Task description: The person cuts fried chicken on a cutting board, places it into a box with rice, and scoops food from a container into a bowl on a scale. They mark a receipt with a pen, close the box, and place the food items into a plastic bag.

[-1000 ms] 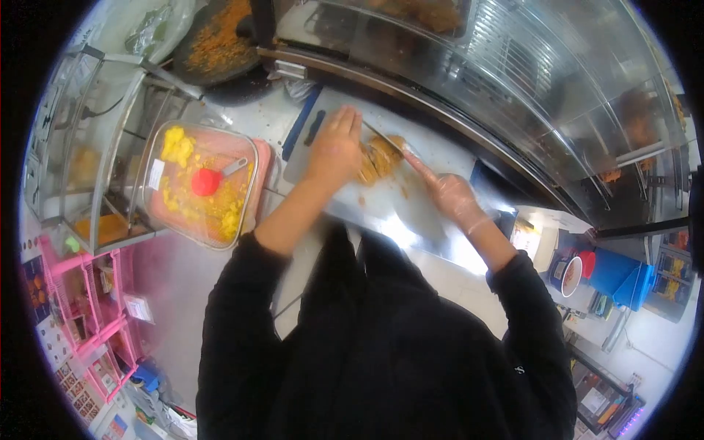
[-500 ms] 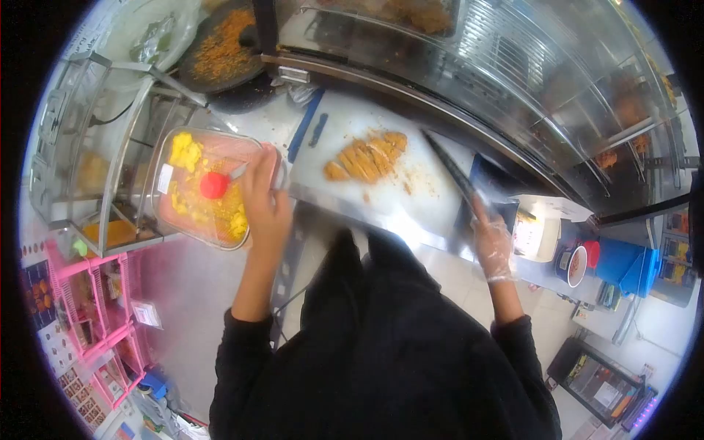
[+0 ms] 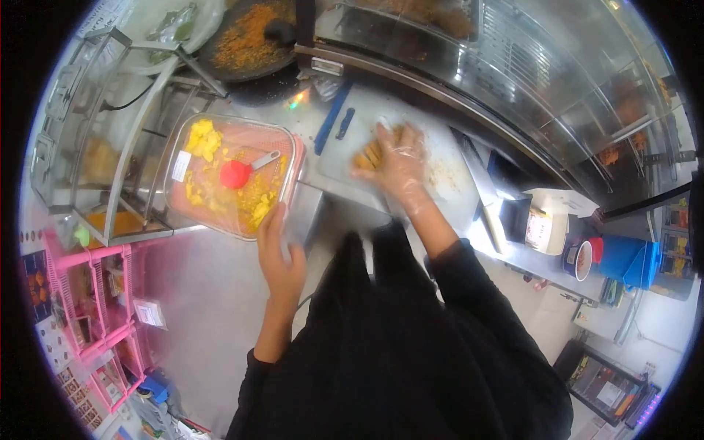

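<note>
My right hand point(image 3: 402, 163), in a clear plastic glove, is wrapped over a sliced breaded cutlet point(image 3: 367, 156) on the white cutting board point(image 3: 444, 147). The hand covers much of the cutlet, and crumbs are scattered to its right. A knife point(image 3: 490, 202) lies along the board's right side, out of the hand. My bare left hand point(image 3: 282, 260) has its fingers stretched out and holds nothing. Its fingertips are by the near right corner of a wire-rimmed tray point(image 3: 297, 163), which contains yellow food pieces point(image 3: 204, 139) and a red scoop point(image 3: 235, 174).
A glass display cabinet point(image 3: 440, 77) runs behind the board. At the back left is a dark pan point(image 3: 253, 40) of orange-brown crumbs. To the right stand an open white box point(image 3: 539, 224), a paper tub point(image 3: 579, 260) and a blue container point(image 3: 631, 262). Metal-framed racking point(image 3: 121, 161) is at left.
My right hand has put the knife down at the board's right side and moved left onto the cutlet. My left hand has drawn back from the tray's right edge towards me.
</note>
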`<state>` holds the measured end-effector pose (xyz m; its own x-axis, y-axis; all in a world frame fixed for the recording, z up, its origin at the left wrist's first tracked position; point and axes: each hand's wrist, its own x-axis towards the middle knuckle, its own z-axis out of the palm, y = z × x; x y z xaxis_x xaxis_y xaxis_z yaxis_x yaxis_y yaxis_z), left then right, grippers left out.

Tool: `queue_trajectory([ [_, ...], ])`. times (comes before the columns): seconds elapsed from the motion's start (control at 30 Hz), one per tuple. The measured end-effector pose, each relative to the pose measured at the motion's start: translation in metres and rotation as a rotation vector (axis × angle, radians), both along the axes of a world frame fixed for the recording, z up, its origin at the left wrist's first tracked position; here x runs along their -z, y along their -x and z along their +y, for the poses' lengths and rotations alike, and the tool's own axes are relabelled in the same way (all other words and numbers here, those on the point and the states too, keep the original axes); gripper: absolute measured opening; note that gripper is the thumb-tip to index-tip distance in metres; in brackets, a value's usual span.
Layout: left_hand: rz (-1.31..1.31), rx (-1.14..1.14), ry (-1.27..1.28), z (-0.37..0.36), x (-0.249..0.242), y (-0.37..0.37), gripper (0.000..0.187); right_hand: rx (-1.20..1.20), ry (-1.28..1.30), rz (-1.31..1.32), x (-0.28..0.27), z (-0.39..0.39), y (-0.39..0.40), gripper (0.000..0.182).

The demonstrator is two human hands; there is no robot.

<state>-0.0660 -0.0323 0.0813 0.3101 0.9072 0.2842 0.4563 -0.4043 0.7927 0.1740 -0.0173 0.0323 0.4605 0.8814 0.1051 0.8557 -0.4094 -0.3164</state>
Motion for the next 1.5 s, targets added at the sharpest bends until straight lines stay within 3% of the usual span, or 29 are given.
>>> queue_trajectory([
  [0.23, 0.043, 0.003, 0.069, -0.006, 0.009, 0.014, 0.053, -0.092, -0.043, -0.087, 0.022, 0.001, 0.000, 0.040],
  [0.33, 0.071, -0.012, 0.034, -0.005, 0.007, 0.012, 0.052, -0.104, -0.095, -0.022, 0.024, -0.010, -0.023, 0.033],
  [0.47, 0.062, 0.076, 0.013, -0.006, 0.016, -0.010, 0.054, 0.016, -0.608, 0.320, 0.030, -0.019, -0.053, 0.031],
  [0.5, 0.045, 0.098, 0.035, -0.007, 0.019, -0.020, 0.055, 0.044, -0.728, 0.478, 0.036, -0.021, -0.060, 0.035],
  [0.6, 0.038, 0.237, 0.032, -0.019, 0.008, -0.079, 0.054, 0.313, -0.806, 1.565, 0.010, -0.058, -0.083, 0.042],
  [0.7, 0.017, 0.434, 0.001, -0.044, 0.002, -0.151, 0.052, 0.378, -0.847, 1.843, -0.038, -0.138, -0.115, 0.046],
  [0.73, 0.000, 0.531, -0.001, -0.055, 0.000, -0.179, 0.050, 0.211, -0.959, 1.842, -0.042, -0.164, -0.131, 0.045],
  [0.83, -0.065, 0.833, -0.082, -0.101, -0.006, -0.270, 0.047, 0.248, -0.977, 1.558, -0.056, -0.268, -0.200, 0.045],
  [0.9, -0.006, 1.036, -0.099, -0.137, 0.019, -0.331, 0.047, 0.886, -0.919, 1.301, -0.074, -0.302, -0.236, 0.041],
  [0.93, 0.117, 1.107, -0.133, -0.156, 0.007, -0.358, 0.046, 0.833, -0.809, 1.135, -0.061, -0.324, -0.255, 0.039],
  [1.0, 0.181, 1.090, -0.260, -0.179, 0.030, -0.398, 0.046, 0.825, -0.663, 0.951, -0.041, -0.338, -0.276, 0.046],
  [1.1, 0.303, 1.039, -0.311, -0.190, 0.041, -0.421, 0.045, 0.600, -0.263, 0.022, -0.005, -0.338, -0.288, 0.050],
  [1.23, 0.312, 0.997, -0.321, -0.193, 0.044, -0.422, 0.046, 0.628, -0.039, 0.086, -0.028, -0.334, -0.272, 0.049],
  [1.33, 0.345, 0.979, -0.310, -0.198, 0.043, -0.419, 0.046, 0.577, 0.103, 0.131, -0.011, -0.334, -0.281, 0.044],
  [1.43, 0.298, 0.948, -0.314, -0.196, 0.039, -0.419, 0.043, 0.525, -0.017, -0.043, -0.023, -0.337, -0.281, 0.043],
  [1.5, 0.182, 0.911, -0.330, -0.189, 0.030, -0.411, 0.041, 0.505, 0.060, 0.059, -0.020, -0.347, -0.288, 0.040],
])
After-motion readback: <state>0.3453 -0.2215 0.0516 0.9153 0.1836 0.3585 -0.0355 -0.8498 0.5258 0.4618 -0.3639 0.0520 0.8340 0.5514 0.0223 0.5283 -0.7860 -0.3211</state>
